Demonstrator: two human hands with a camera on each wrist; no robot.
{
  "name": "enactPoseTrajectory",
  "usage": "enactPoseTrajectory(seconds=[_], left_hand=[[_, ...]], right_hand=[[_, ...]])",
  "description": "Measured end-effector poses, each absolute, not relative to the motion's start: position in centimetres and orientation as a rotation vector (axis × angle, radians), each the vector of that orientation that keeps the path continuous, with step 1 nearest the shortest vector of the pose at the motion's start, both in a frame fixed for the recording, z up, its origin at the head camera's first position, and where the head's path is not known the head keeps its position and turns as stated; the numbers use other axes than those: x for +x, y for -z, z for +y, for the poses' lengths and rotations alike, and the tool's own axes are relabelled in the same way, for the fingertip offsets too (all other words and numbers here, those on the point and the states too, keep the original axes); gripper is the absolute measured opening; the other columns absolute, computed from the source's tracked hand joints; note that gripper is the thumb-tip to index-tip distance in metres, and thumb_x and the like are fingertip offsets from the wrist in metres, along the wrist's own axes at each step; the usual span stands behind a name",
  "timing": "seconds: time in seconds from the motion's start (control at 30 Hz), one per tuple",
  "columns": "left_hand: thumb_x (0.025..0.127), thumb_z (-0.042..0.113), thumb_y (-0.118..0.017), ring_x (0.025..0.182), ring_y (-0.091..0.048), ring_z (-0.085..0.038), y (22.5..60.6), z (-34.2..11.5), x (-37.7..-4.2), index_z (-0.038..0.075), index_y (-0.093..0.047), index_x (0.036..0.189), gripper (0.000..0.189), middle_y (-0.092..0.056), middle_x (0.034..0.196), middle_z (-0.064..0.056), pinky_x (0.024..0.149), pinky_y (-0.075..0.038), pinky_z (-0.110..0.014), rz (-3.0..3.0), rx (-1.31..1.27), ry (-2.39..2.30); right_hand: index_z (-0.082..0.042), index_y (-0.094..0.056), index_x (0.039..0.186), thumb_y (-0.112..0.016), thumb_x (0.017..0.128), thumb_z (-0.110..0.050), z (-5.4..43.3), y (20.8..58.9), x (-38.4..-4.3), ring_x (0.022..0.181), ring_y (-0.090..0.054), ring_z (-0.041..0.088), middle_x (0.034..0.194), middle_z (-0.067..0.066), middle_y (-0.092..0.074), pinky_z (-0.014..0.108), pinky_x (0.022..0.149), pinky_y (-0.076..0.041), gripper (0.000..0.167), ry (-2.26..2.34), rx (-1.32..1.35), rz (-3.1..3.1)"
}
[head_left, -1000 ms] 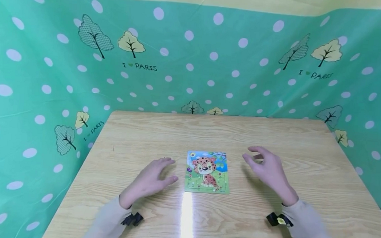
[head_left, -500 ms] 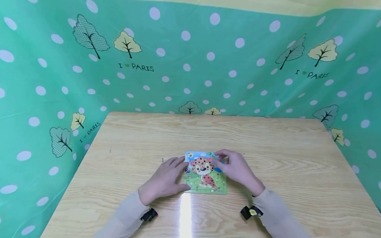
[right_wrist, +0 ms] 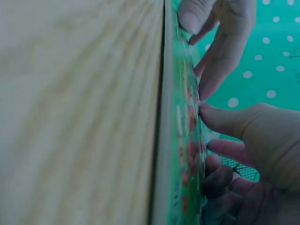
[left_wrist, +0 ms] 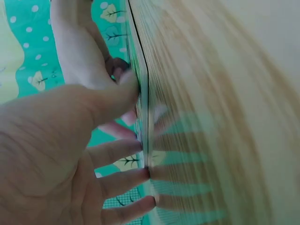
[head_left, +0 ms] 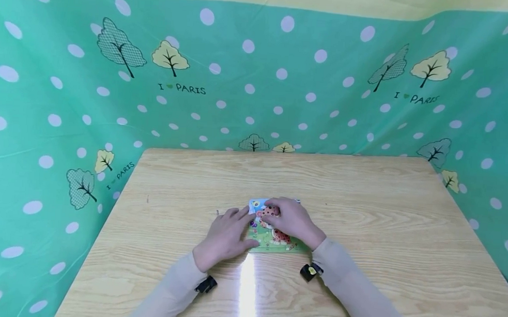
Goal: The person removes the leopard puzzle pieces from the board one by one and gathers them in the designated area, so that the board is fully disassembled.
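A square leopard jigsaw puzzle (head_left: 261,244) lies flat on the table, its right part covered by my right hand. My left hand (head_left: 225,236) rests along its left edge in the head view. In the left wrist view that hand's thumb lies over the board, and its extended fingers (left_wrist: 124,180) touch the edge and tabletop. Above the leopard's head is my right hand (head_left: 293,220). The right wrist view shows its thumb and index fingertip touching the puzzle face (right_wrist: 187,154), a gap between them, the other fingers bent. No piece appears lifted.
The light wooden table (head_left: 183,178) extends around the puzzle on all sides. A green polka-dot cloth (head_left: 224,79) hangs behind it and along both sides. A bright glare strip (head_left: 247,294) runs down the tabletop in front of the puzzle.
Both hands have come in from beside the puzzle to touch it. Over the last half second, my right hand has slid left across its face to the leopard's head; the left hand stays at the edge.
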State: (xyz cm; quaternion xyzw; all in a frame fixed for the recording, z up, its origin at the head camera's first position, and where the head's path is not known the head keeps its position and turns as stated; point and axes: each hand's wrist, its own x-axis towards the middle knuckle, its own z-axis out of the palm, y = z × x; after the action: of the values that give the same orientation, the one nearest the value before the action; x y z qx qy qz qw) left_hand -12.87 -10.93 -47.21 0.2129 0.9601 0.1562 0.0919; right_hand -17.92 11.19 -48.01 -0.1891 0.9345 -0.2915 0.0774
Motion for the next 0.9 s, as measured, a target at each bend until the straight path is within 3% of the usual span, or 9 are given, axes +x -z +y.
enactPoseTrajectory(seconds=[0.1, 0.17, 0.4, 0.6, 0.9], left_hand=[[0.093, 0.054, -0.078, 0.147, -0.047, -0.049, 47.1, -10.8, -13.1, 0.014, -0.057, 0.154, 0.075, -0.048, 0.166, -0.016, 0.111, -0.044, -0.076, 2.88, 0.639, -0.452], [0.093, 0.053, -0.079, 0.146, -0.048, -0.049, 47.1, -10.8, -13.2, 0.014, -0.058, 0.153, 0.074, -0.048, 0.165, -0.016, 0.111, -0.045, -0.076, 2.885, 0.632, -0.451], [0.091, 0.053, -0.081, 0.147, -0.047, -0.049, 46.9, -10.5, -13.1, 0.012, -0.057, 0.154, 0.078, -0.048, 0.166, -0.016, 0.112, -0.044, -0.074, 2.87, 0.578, -0.447], [0.09, 0.053, -0.082, 0.149, -0.045, -0.046, 46.9, -10.3, -13.1, 0.006, -0.053, 0.155, 0.086, -0.047, 0.167, -0.015, 0.115, -0.042, -0.073, 2.861, 0.53, -0.431], [0.09, 0.053, -0.081, 0.149, -0.046, -0.046, 46.7, -10.1, -13.2, 0.006, -0.053, 0.156, 0.086, -0.048, 0.166, -0.015, 0.115, -0.042, -0.072, 2.857, 0.537, -0.407]], right_hand=[[-0.012, -0.068, 0.142, -0.078, 0.098, -0.041, 10.8, 47.8, -18.4, 0.065, -0.054, 0.017, 0.076, 0.0, -0.062, 0.032, 0.059, -0.041, 0.053, 0.839, -0.542, 2.787], [-0.014, -0.069, 0.141, -0.08, 0.096, -0.042, 10.6, 47.6, -18.5, 0.063, -0.051, 0.014, 0.074, -0.002, -0.06, 0.029, 0.057, -0.038, 0.054, 0.827, -0.517, 2.776], [-0.015, -0.071, 0.135, -0.084, 0.092, -0.039, 10.0, 46.2, -18.8, 0.068, -0.059, 0.013, 0.083, -0.005, -0.069, 0.029, 0.061, -0.047, 0.05, 0.784, -0.439, 2.704], [-0.016, -0.072, 0.129, -0.089, 0.087, -0.039, 9.4, 45.7, -19.5, 0.061, -0.052, 0.015, 0.075, -0.001, -0.065, 0.029, 0.056, -0.041, 0.051, 0.681, -0.402, 2.715], [-0.019, -0.071, 0.127, -0.09, 0.083, -0.043, 8.7, 45.2, -20.0, 0.066, -0.052, 0.017, 0.08, 0.0, -0.064, 0.031, 0.061, -0.043, 0.054, 0.601, -0.273, 2.689]])
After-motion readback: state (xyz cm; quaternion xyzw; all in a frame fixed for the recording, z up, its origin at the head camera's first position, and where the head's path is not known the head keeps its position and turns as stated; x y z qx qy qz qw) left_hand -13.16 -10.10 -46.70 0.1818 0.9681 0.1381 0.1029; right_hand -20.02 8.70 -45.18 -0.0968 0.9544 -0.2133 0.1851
